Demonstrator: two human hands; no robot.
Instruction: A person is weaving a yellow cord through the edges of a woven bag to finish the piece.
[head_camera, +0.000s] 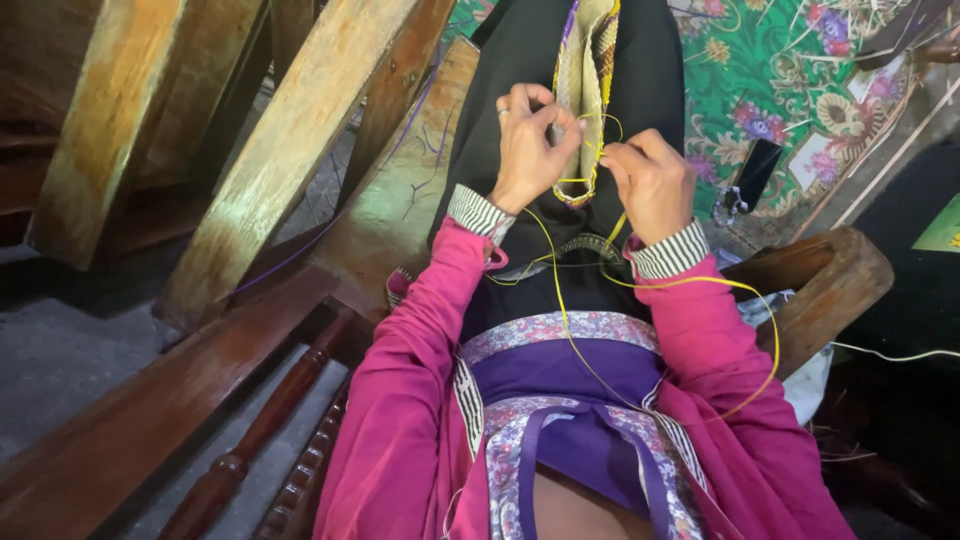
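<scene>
A: What does the left hand (527, 145) do?

B: Its fingers (545, 118) are curled in tight, thumb and index pinched together at the edge of the woven band (585, 70), approx. at the band's lower part. I believe they grip the band's edge, but the exact contact is small and hard to see.

A: And the right hand (652, 185)?

B: Fingers (618, 160) also bent in, tips closed on the yellow thread (570, 320). The pinch is just right of the band's lower tip. The 2 hands are near each other, the band's tip between the fingertips.

A: Where is the band exactly?

B: It starts above the fingers, runs down over the black cloth (510, 60) on the lap, and ends at a point between both pinches. Pale yellow-green weave w/ purple edge.

A: The thread goes where?

B: From the fingers it makes a small loop over the band's tip, then falls below the wrists, crosses the purple garment (560, 375) and makes 1 wide arc under the right forearm, over the pink sleeve (715, 340).

A: Other things around?

B: Striped cuffs at both wrists. Left of the left fingers are wood beams (290, 140) of a frame, leaning. Right of the right fingers, a green flower-pattern cloth (770, 90) w/ a dark flat object (757, 170) on it, and a wood block (830, 275) lower, near the right elbow.
</scene>
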